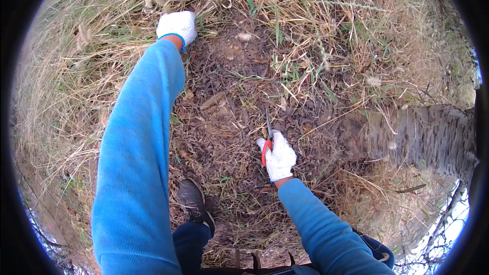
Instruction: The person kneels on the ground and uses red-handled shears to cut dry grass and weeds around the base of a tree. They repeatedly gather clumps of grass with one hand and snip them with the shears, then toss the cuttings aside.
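Note:
My right hand (282, 156), in a white knitted glove, holds a pair of red-handled scissors (266, 152) low over bare soil. The scissors' metal blades point away from me and look closed together. My left hand (177, 26) wears a matching glove with a blue cuff edge and reaches far forward into dry grass (126, 23). Its fingers are curled away from view, so whether any stalks are in them is hidden. Between the hands lies a patch of dark soil (217, 118) strewn with dead leaves and short straw.
A rough tree trunk (416, 137) rises at the right. Dry grass mixed with green blades (305, 72) stands ahead and around the soil patch. My dark shoe (191, 200) is planted at the lower left. Thin bare branches (439, 233) show at the lower right rim.

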